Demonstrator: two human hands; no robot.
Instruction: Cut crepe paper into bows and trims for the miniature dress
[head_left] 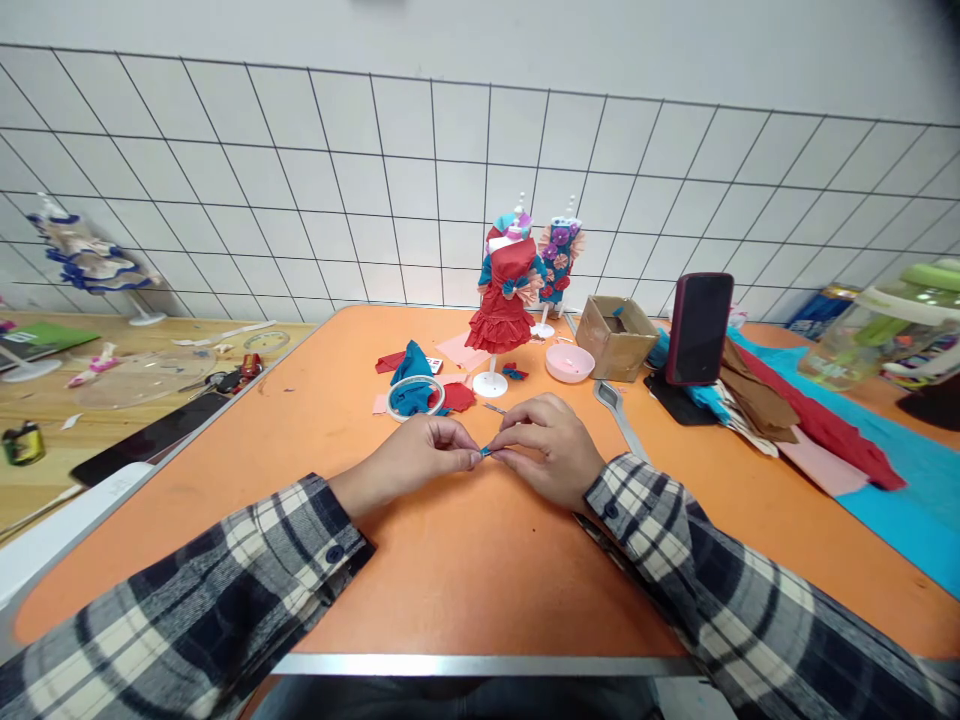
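Observation:
My left hand and my right hand rest on the orange table, fingertips meeting in a pinch. Between them sits a tiny blue scrap of fabric, held by both hands. Beyond my hands stands a small mannequin in a red dress with blue trim, on a white stand. A second mannequin with a flowered dress stands just behind it. To the left of the stand lie a roll of clear tape and blue and red fabric scraps.
A pink bowl, a small cardboard box and a phone on a stand sit at the back right. Red, brown and blue fabric covers the right side. A wooden bench at left holds a dark tablet and another dressed mannequin.

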